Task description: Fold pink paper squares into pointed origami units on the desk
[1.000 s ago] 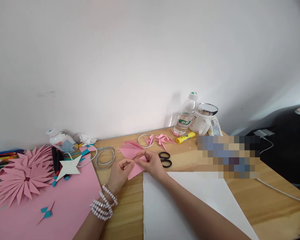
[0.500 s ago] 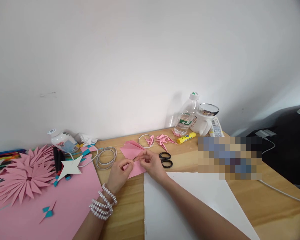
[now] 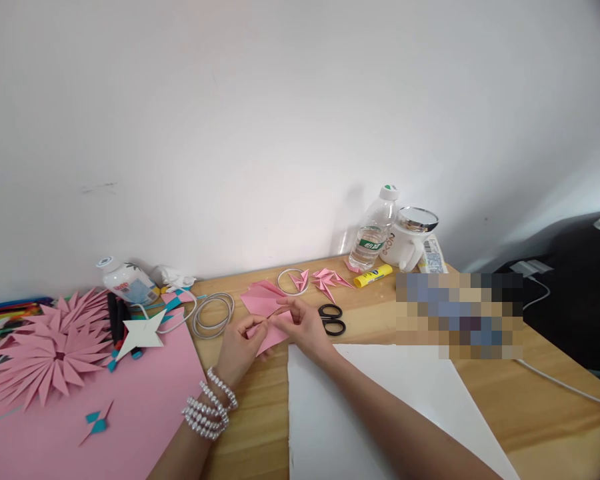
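A small pink sheet of paper (image 3: pixel 274 339) is held between both hands over the wooden table. My left hand (image 3: pixel 241 343), with beaded bracelets at the wrist, pinches its upper left edge. With thumb and fingers closed, my right hand (image 3: pixel 305 330) grips the same edge close to the left thumb. Just behind the hands lie more pink paper sheets (image 3: pixel 261 299). Black-handled scissors (image 3: pixel 333 320) rest to the right of my right hand, their blades hidden. Folded pink paper pieces (image 3: pixel 329 281) and a roll of clear tape or ring (image 3: pixel 279 280) lie farther back.
Pink folded paper flowers (image 3: pixel 45 360) and a large pink sheet (image 3: pixel 145 413) cover the left. A white board (image 3: pixel 340 427) lies under my right forearm. A glue stick (image 3: pixel 373 276), water bottle (image 3: pixel 373 233) and white mug (image 3: pixel 403 243) stand or lie at the back; a coiled cable (image 3: pixel 195 327) is left.
My fingertips have shifted slightly along the paper's edge, and the right thumb now lies nearer the left one. The paper's lower part has tilted; the surrounding objects have stayed put.
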### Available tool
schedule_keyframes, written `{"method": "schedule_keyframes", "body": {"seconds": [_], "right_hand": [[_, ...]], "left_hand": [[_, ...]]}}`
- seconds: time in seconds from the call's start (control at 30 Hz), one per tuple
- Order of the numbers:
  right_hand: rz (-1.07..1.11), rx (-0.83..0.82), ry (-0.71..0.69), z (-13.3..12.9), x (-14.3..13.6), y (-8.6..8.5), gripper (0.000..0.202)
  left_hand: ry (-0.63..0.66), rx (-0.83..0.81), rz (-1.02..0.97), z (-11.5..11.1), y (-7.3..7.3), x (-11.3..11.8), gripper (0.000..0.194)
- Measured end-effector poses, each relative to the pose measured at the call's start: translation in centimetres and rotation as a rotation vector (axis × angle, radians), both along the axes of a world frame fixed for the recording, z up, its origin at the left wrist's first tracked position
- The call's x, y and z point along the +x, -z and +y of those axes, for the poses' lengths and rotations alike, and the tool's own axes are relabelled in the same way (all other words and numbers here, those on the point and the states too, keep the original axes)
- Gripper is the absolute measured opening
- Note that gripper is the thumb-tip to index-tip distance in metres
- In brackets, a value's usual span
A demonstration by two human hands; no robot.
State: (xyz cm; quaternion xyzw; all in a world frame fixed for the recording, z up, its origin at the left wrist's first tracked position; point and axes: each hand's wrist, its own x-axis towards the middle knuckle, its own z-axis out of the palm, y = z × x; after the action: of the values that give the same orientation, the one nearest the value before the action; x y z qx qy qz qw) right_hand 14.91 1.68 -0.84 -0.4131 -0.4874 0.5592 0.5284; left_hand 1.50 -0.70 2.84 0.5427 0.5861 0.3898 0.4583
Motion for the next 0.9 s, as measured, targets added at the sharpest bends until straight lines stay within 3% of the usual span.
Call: {"method": "schedule_keyframes", "body": {"seconds": [0.1, 0.5, 0.7, 0.77, 0.9], "right_hand": [[0.067, -0.039, -0.065, -0.2, -0.2, 0.0, 0.035], [0.163, -0.017, 0.192, 0.3, 0.3, 0.1, 0.037], [0.142, -0.001, 0.333, 0.7, 0.9, 0.5, 0.034], [0.139, -0.004, 0.322, 0.7, 0.9, 0.6, 0.035], [0.133, 0.001, 0.226, 0.5, 0.6, 0.5, 0.033]], "left_hand": [[0.001, -0.005, -0.015, 0.0, -0.1, 0.2, 0.015], [-0.096, -0.034, -0.101, 0.4, 0.7, -0.4, 0.013], [-0.279, 0.048, -0.213, 1.0, 0.9, -1.0, 0.015], [-0.249, 0.044, -0.25, 1.1, 0.7, -1.0, 0.021], [-0.049, -0.021, -0.241, 0.8, 0.8, -0.5, 0.033]]}}
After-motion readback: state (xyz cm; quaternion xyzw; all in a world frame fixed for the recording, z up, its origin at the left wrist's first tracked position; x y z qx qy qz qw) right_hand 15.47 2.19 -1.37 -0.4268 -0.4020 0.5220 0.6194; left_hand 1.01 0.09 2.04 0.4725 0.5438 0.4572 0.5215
